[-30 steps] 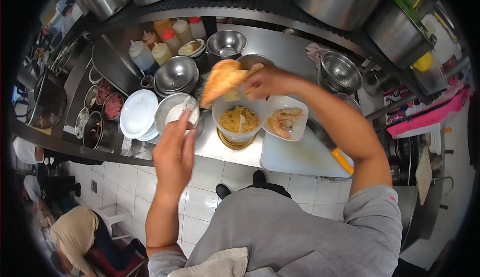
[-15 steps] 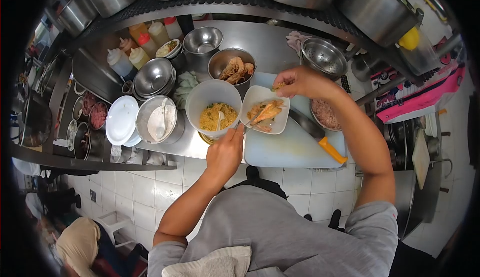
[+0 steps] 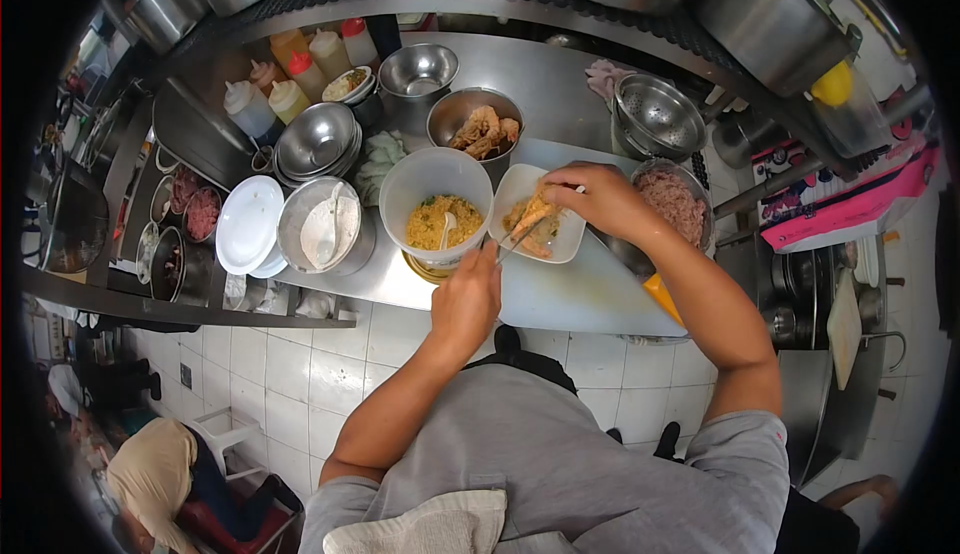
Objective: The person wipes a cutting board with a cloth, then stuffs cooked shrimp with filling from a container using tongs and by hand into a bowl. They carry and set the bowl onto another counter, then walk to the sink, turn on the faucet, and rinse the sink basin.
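My left hand (image 3: pixel 466 299) is closed round the handle of a thin metal utensil (image 3: pixel 517 240), whose kind I cannot make out. Its tip reaches into a white squarish bowl (image 3: pixel 568 248) at the middle of the counter. Orange, shell-like food pieces (image 3: pixel 541 246) lie in that bowl. Over its upper right side, my right hand (image 3: pixel 598 199) pinches an orange food piece (image 3: pixel 537 210). Just left stands a translucent tub (image 3: pixel 396 190) of yellow, green-flecked crumbly food (image 3: pixel 425 224) with a white spoon (image 3: pixel 447 227) in it.
Behind is a metal bowl (image 3: pixel 439 136) of fried pieces. A knife with an orange handle (image 3: pixel 661 299) lies on the cutting board (image 3: pixel 560 299), partly under my right forearm. Minced meat (image 3: pixel 672 206) fills a bowl at right. A pot of white powder (image 3: pixel 322 229) stands left; a shelf (image 3: pixel 480 4) overhangs.
My right hand has come down from above the bowl's upper right into it, onto the orange food. My left hand still grips the utensil. The camera view has shifted slightly.
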The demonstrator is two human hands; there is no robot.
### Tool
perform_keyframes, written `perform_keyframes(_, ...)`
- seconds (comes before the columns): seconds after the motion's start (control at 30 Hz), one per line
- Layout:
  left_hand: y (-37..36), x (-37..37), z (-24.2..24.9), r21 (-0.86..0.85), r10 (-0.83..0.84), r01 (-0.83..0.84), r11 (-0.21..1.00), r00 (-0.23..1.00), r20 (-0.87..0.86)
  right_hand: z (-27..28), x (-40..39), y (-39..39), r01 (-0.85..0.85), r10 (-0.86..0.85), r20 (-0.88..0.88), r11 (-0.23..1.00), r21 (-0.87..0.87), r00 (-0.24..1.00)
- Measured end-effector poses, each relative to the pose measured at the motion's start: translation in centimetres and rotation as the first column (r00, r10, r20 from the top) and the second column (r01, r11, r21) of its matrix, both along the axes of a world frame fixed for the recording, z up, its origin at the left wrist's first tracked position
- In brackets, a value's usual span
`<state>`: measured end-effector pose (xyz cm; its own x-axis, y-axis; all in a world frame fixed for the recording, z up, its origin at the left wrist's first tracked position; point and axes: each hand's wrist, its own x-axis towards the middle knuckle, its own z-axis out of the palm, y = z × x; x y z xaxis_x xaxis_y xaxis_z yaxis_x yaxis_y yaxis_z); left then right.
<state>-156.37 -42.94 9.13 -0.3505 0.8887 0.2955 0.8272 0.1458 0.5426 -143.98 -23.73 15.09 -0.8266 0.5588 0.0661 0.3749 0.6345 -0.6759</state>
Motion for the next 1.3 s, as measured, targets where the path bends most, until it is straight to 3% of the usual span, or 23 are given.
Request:
perform_keyframes(0.03, 0.0, 0.0, -0.2, -0.002, 0.001, -0.001, 1.000, 1.000, 0.001, -0.2, 0.3, 0.1, 0.049, -0.048, 0.009, 0.995, -0.084, 0.999)
perform_keyframes(0.17, -0.1, 0.3, -0.5, 0.081, 0.025, -0.018, 0.997, 0.996, -0.090, -0.7, 1.4, 2.7, 0.032, -0.015, 0.133, 0.992, -0.122, 0.991)
perform_keyframes(0.2, 0.0, 0.4, -0.4, 0.102, 0.034, -0.019, 0.995, 0.989, -0.146, -0.3, 1.1, 3.1, 0.230, -0.114, 0.280, 0.876, -0.425, 0.953)
perform_keyframes(0.23, 0.0, 0.5, -0.5, 0.097, 0.027, -0.012, 0.995, 0.989, -0.145, 0.0, 0.9, 3.5, 0.430, -0.153, 0.441, 0.635, -0.642, 0.885)
perform_keyframes(0.27, 0.2, 0.5, -0.5, 0.117, 0.020, 0.001, 0.993, 0.984, -0.177, 0.1, 0.9, 4.1, 0.427, -0.084, 0.463, 0.554, -0.714, 0.883)
perform_keyframes(0.4, 1.0, 0.6, -0.7, 0.155, -0.013, 0.052, 0.987, 0.970, -0.243, -0.4, 1.4, 4.5, 0.360, -0.039, 0.407, 0.548, -0.755, 0.913)
perform_keyframes(0.53, 1.0, 0.6, -0.5, 0.149, -0.034, 0.078, 0.986, 0.959, -0.283, -2.0, 2.9, 4.6, 0.328, -0.127, 0.308, 0.519, -0.789, 0.943)
perform_keyframes(0.6, 0.3, 0.6, -1.1, 0.118, -0.033, 0.060, 0.991, 0.976, -0.214, -3.0, 3.5, 4.1, 0.325, -0.179, 0.271, 0.498, -0.804, 0.946)
perform_keyframes(0.67, -0.7, 0.6, -1.4, 0.058, -0.040, 0.049, 0.997, 0.987, -0.158, -3.9, 4.1, 3.5, 0.380, -0.301, 0.253, 0.518, -0.766, 0.919)
perform_keyframes(0.8, -2.8, -0.3, -2.9, 0.006, -0.061, 0.062, 0.998, 0.996, -0.061, -5.8, 4.8, 2.4, 0.431, -0.352, 0.271, 0.541, -0.722, 0.896)
perform_keyframes(0.87, -3.8, -0.5, -3.0, -0.062, -0.073, 0.071, 0.996, 0.997, -0.037, -7.2, 4.8, 1.7, 0.408, -0.331, 0.239, 0.710, -0.575, 0.913)
perform_keyframes(0.9, -4.1, -0.6, -3.0, -0.125, -0.077, 0.074, 0.989, 0.997, -0.013, -7.9, 4.7, 1.6, 0.412, -0.336, 0.239, 0.707, -0.575, 0.911)
perform_keyframes(0.97, -4.5, -0.7, -3.0, -0.131, -0.092, 0.092, 0.987, 0.996, 0.008, -9.3, 4.6, 1.7, 0.348, -0.287, 0.218, 0.872, -0.343, 0.933)
perform_keyframes(1.07, -5.0, -0.9, -3.1, -0.149, -0.099, 0.106, 0.983, 0.994, 0.055, -10.0, 4.3, 1.8, 0.336, -0.276, 0.281, 0.921, -0.195, 0.919)
perform_keyframes(1.2, -5.8, -1.2, -3.5, -0.172, -0.091, 0.108, 0.979, 0.990, 0.104, -8.4, 2.7, 0.8, 0.399, -0.335, 0.313, 0.901, -0.169, 0.889)
perform_keyframes(1.3, -6.2, -1.4, -3.6, -0.174, -0.084, 0.104, 0.979, 0.990, 0.115, -8.4, 1.6, 0.4, 0.413, -0.359, 0.432, 0.910, -0.033, 0.827)
